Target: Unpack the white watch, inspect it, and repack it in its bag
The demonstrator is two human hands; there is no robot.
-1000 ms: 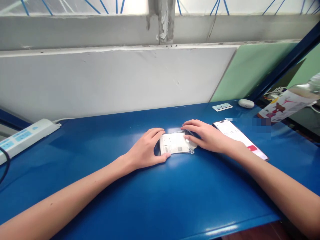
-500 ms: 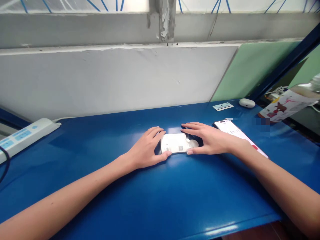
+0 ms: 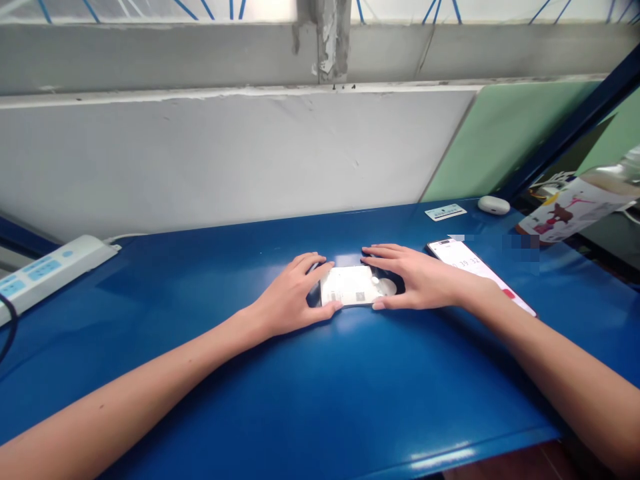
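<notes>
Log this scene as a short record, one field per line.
Surface: blue table
Left hand: curved around the left end of a flat white-faced item
Right hand: curved around the item's right end; firmness of either grip unclear
Near right hand: phone, screen lit, partly hidden
Far edge, right: card, small white case
Right edge of view: labelled bottle
Left side: power strip

Looks like painted metal on the tabletop point(image 3: 300, 393): smooth, glossy, with bright reflections. Reads as printed paper on the face of the white packet point(image 3: 347, 285). Shows smooth white plastic on the power strip point(image 3: 60, 269) and the rounded case point(image 3: 494, 205), smooth glass on the phone point(image 3: 473, 262), clear plastic on the bottle point(image 3: 580, 200). Appears matt on the white wall panel point(image 3: 225, 160), rough and flaking on the grey post point(image 3: 328, 43).
</notes>
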